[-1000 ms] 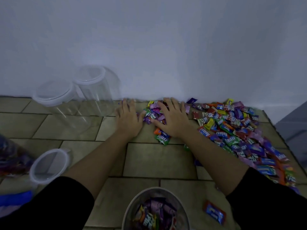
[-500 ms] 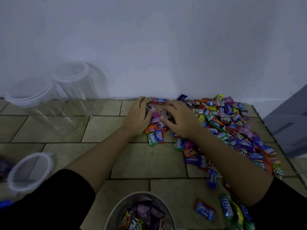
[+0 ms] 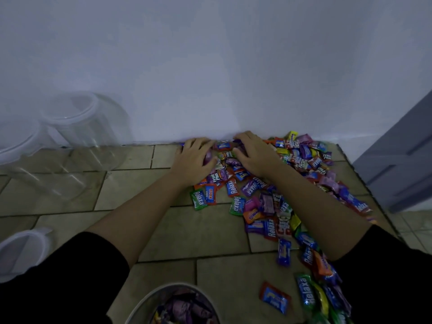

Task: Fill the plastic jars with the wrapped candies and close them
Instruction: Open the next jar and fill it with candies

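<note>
A big heap of wrapped candies (image 3: 301, 160) in many colours lies on the tiled floor against the white wall, trailing toward me on the right. My left hand (image 3: 195, 159) and my right hand (image 3: 254, 154) rest palm-down on the heap's left end, fingers curled around a clump of candies between them. An open plastic jar (image 3: 180, 305) partly filled with candies stands at the bottom edge, right in front of me. Two clear jars with no candies visible in them (image 3: 86, 127), (image 3: 21, 150) stand at the left by the wall.
Another clear jar (image 3: 21, 251) lies at the lower left, its mouth facing me. A grey door (image 3: 402, 157) is at the right. Loose candies (image 3: 274, 298) lie scattered on the tiles near the front jar.
Both hands have slid right and back toward the wall, cupping closer together around candies. The view has shifted right, so the left jars sit nearer the frame's edge.
</note>
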